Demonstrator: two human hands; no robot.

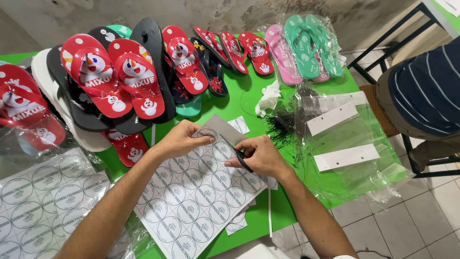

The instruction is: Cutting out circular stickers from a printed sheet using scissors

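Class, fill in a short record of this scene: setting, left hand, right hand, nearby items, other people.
Setting: green table with rows of flip-flops
Left hand: pinches the top edge of a sheet of round labels
Right hand: holds black-handled scissors at the sheet
Nearby items: red flip-flops, pink pair, teal pair, clear plastic bags, white tissue, second label sheet
Other people: a seated person in a striped shirt

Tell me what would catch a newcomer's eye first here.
Probably the row of red cartoon flip-flops fanned along the far side of the bright green table. Next, the sticker sheet in the middle, its top edge held by the left hand while the right hand works scissors into it.
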